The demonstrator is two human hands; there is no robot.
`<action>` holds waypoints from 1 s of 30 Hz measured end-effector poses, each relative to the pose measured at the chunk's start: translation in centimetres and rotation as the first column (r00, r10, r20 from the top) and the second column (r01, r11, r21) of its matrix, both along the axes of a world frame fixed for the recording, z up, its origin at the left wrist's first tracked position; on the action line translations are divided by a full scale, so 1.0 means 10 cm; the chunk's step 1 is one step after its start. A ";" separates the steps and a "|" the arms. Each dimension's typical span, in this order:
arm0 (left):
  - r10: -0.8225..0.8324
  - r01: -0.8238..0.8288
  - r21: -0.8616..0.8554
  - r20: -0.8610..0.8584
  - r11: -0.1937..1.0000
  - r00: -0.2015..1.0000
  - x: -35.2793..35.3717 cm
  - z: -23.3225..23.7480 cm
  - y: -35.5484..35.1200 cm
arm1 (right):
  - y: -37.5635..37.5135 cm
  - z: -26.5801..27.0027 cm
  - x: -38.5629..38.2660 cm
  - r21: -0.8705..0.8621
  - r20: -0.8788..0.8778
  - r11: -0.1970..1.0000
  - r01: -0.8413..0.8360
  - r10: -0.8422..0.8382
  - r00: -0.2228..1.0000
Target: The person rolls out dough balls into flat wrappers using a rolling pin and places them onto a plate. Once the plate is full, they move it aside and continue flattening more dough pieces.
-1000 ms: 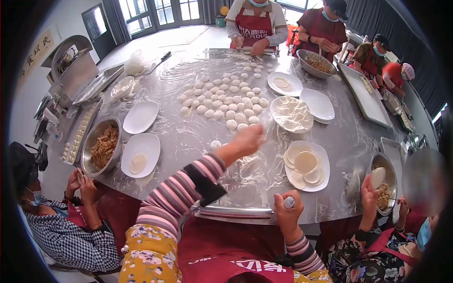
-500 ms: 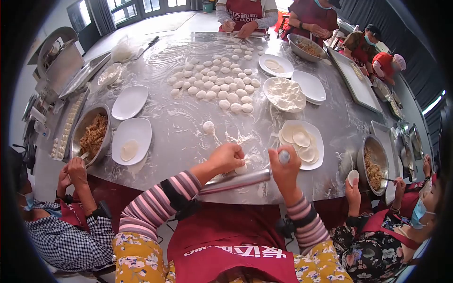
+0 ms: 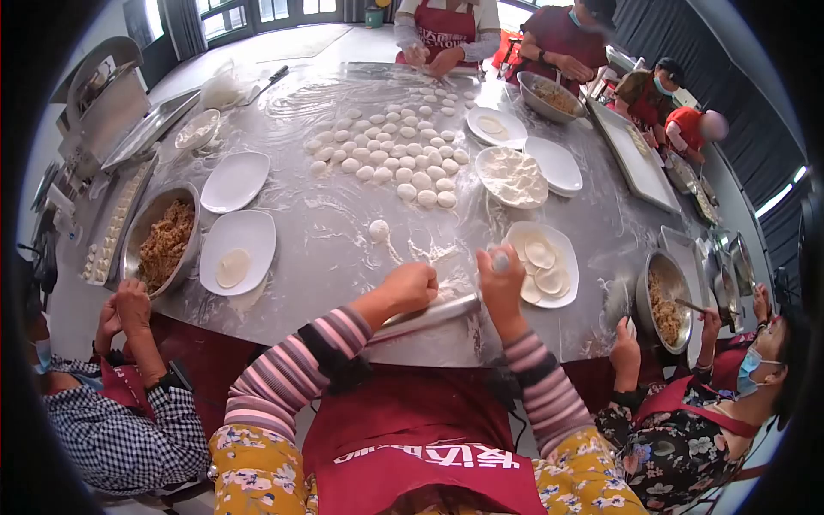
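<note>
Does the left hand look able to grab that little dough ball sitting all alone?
Probably yes: the lone dough ball sits close to the left hand, with only floured tabletop between them.

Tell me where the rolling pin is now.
In the head view, the rolling pin is at the near edge of the table, left of the right hand gripping its handle.

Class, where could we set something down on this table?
Open, though flour-streaked: the patch between the left-hand plates and the dough pieces, and the one between the wrapper plate and the lower-right filling bowl. Crowded: around the flour bowl.
</note>
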State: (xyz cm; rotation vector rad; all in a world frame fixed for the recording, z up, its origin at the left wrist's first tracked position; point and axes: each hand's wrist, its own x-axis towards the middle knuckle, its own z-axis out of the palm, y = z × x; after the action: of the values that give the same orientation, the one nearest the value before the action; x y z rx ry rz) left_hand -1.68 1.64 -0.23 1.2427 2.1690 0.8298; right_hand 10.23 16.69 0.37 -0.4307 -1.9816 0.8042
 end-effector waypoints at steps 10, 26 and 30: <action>-0.103 0.103 0.018 0.007 0.995 0.995 -0.06 0.03 0.02 | 0.02 0.03 -0.23 -0.048 0.038 0.999 0.003 -0.001 0.999; -0.069 0.063 0.083 0.072 0.995 0.995 -0.08 -0.07 -0.24 | -0.03 -0.12 0.29 -0.146 0.009 0.989 -0.015 0.016 1.000; -0.050 0.048 0.020 0.125 0.999 0.991 0.03 -0.04 -0.22 | -0.05 -0.03 0.06 -0.044 -0.059 0.998 0.033 -0.036 0.998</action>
State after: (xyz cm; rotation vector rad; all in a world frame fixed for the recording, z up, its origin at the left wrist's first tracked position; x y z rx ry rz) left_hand -1.33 -0.56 -0.67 1.2134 2.0288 0.8834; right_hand 10.83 16.22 0.07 -0.4598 -1.9000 0.8300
